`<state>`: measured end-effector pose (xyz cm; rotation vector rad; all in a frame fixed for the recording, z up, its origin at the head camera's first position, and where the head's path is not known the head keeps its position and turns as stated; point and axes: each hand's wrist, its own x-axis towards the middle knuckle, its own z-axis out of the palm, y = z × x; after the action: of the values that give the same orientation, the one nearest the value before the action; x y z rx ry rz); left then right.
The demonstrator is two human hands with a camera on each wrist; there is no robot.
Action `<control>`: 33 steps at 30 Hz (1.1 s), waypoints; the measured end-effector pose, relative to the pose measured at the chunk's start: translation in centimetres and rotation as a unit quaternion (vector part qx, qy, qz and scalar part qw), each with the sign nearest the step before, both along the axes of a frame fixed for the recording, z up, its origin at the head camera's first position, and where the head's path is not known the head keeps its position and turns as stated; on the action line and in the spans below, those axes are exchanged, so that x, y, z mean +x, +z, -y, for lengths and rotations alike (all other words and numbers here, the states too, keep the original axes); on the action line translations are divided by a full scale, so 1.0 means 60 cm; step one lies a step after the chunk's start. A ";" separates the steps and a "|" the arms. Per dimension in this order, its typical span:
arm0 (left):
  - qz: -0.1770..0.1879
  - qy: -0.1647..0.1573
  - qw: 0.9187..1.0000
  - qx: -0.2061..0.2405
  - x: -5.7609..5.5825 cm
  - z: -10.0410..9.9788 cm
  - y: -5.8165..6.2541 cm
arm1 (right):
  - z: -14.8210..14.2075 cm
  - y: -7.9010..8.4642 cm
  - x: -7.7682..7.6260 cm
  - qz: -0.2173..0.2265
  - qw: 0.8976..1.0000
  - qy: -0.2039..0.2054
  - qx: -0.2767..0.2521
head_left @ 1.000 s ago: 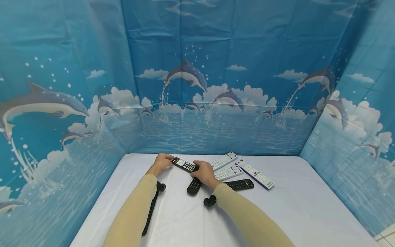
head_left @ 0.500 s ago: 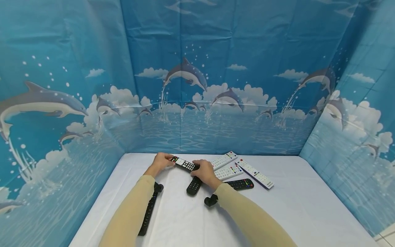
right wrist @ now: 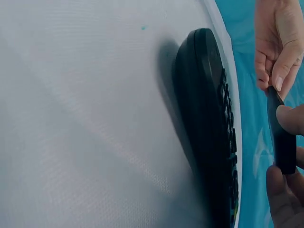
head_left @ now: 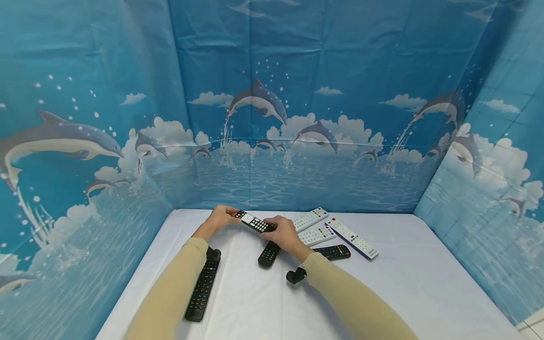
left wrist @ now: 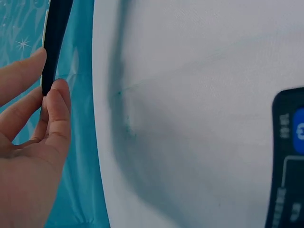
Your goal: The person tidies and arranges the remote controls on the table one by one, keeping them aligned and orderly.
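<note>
- Evidently, the black remote with pale keys [head_left: 256, 222] is the piece in hand, held between the left hand [head_left: 219, 217] and the right hand [head_left: 284, 232] and judged to be off the bench [head_left: 403, 283].
- Change noted: over the last second its left end has risen slightly and the left sleeve [head_left: 172, 283] has moved outward — the long black remote [head_left: 203, 288] beside it now shows far better. Judgement: the held remote is being handled above the surface, not slid along it.
- Left grip: clamped, thumb and fingertips pinching one end.
- Right grip: clamped on the opposite end, thumb against fingers.
- Containers: none seen; the other remotes lie directly on the bench.
- Items near the right hand: a smaller black remote [head_left: 269, 255], partly hidden by it; an upper white remote [head_left: 311, 218] and a lower white remote [head_left: 318, 235], likewise; a slanting white remote [head_left: 352, 238] to their right; a black remote with coloured keys [head_left: 335, 252], partly behind the forearm — contact between the white ones cannot be confirmed.
</note>
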<state>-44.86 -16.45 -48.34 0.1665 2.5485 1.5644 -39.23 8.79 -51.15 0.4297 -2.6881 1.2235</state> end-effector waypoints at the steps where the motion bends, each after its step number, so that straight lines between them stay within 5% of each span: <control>1: 0.002 -0.004 1.000 0.006 0.002 0.001 0.003 | 0.000 0.001 0.002 -0.003 1.000 0.008 -0.007; 24: 0.021 -0.045 0.998 0.044 0.044 0.014 0.043 | -0.017 0.033 0.070 -0.025 0.991 0.130 -0.020; 33: 0.022 -0.052 0.997 0.053 0.055 0.022 0.058 | -0.011 0.038 0.097 -0.049 0.990 0.123 -0.052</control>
<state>-41.56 -17.77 -44.86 0.2688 2.3842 1.6445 -33.42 9.47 -48.85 0.8045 -2.5319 1.3588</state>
